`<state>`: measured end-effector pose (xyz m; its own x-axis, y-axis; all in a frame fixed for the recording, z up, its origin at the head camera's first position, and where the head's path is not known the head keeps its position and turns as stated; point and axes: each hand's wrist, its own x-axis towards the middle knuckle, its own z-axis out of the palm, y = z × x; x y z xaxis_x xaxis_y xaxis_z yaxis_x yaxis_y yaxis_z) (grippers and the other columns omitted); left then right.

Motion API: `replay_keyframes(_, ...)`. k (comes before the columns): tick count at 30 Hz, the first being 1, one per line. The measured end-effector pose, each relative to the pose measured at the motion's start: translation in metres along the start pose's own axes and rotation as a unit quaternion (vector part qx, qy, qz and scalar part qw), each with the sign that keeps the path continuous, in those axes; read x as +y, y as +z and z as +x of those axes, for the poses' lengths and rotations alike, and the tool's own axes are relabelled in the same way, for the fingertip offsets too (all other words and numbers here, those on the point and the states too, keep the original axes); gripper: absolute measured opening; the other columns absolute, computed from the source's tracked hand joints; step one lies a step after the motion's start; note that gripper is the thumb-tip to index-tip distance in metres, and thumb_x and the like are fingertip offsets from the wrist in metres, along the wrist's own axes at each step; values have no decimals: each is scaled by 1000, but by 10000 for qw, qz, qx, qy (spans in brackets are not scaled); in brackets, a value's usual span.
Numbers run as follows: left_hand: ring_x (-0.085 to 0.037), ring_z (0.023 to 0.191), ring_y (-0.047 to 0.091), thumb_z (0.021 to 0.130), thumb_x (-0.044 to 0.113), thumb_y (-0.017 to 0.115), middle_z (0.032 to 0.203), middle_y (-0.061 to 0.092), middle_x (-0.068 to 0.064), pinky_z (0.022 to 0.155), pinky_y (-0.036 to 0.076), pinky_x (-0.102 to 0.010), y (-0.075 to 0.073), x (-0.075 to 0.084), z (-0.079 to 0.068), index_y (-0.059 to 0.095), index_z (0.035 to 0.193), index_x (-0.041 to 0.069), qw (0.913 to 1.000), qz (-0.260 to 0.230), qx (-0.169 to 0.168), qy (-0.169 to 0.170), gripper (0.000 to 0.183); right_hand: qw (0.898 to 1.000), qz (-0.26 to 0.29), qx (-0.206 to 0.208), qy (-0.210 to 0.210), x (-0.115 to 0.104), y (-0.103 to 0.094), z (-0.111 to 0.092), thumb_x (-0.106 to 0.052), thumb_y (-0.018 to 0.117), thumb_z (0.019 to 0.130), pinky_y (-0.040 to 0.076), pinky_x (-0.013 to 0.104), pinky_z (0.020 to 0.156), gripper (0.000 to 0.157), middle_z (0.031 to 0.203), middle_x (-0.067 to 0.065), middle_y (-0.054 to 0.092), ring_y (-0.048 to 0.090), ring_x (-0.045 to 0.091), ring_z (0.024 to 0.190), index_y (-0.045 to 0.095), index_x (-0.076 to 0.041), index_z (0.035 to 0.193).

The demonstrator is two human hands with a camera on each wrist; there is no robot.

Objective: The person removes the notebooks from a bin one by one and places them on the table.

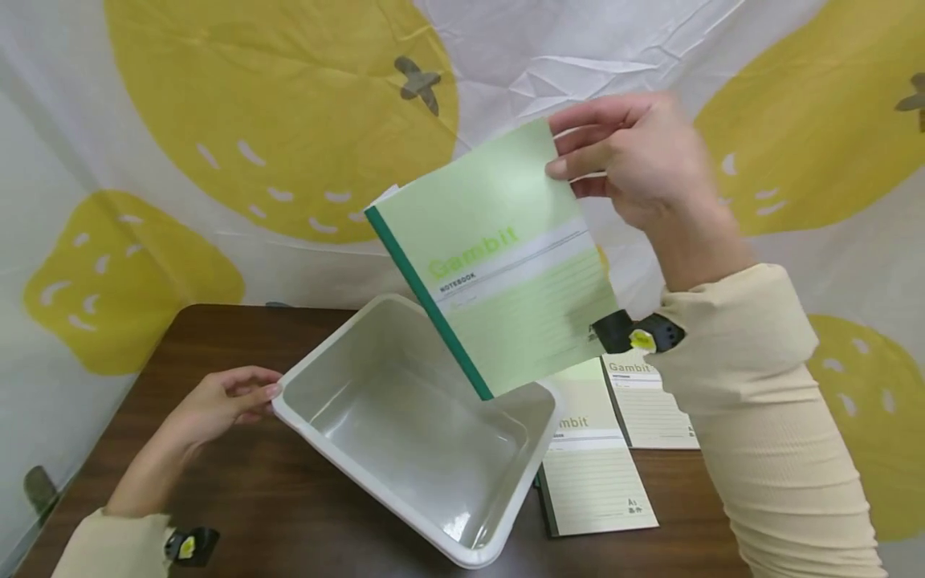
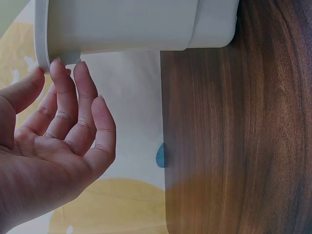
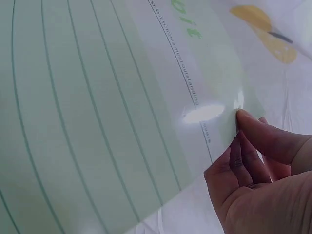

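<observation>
A light green notebook (image 1: 506,193) with a dark green spine is held up in the air, tilted, overlapping the far right part of the bin in the head view. My right hand (image 1: 643,152) pinches it near its upper right corner, thumb on the front cover; the right wrist view shows the thumb (image 3: 265,136) pressed on the cover's edge. My left hand (image 1: 224,401) pinches the rim at the left corner of a pale grey plastic bin (image 1: 405,506). In the left wrist view, the thumb and fingertips meet at the rim (image 2: 41,34).
Right of the bin lie a notebook (image 1: 596,490) with a dark spine and another notebook (image 1: 654,409) behind it, partly hidden by the right arm. All stand on a dark wooden table (image 1: 238,345). A fruit-printed cloth (image 1: 289,144) hangs behind the table.
</observation>
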<state>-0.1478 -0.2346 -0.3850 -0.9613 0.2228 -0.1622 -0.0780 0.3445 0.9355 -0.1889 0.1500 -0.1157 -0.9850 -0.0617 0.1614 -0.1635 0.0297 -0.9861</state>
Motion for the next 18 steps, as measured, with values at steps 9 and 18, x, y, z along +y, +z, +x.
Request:
replay_keyframes(9, -14, 76, 64, 91, 19, 58, 92, 65, -13, 70, 53, -33, 0, -2, 0, 46, 119, -15, 10000, -79, -7, 16, 46, 9989, 232, 386, 151, 3, -57, -2, 23, 66, 66, 50, 30, 49, 27, 68, 13, 64, 60, 22, 59, 71, 1, 82)
replay_keyframes(18, -18, 76, 64, 90, 22, 59, 89, 66, -12, 68, 53, -35, -3, -9, 2, 48, 117, -14, 9999, -138, -38, 80, 46, 9963, -372, 706, 325, 36, -117, -17, 17, 67, 71, 50, 27, 52, 24, 70, 8, 64, 61, 17, 61, 73, -6, 78)
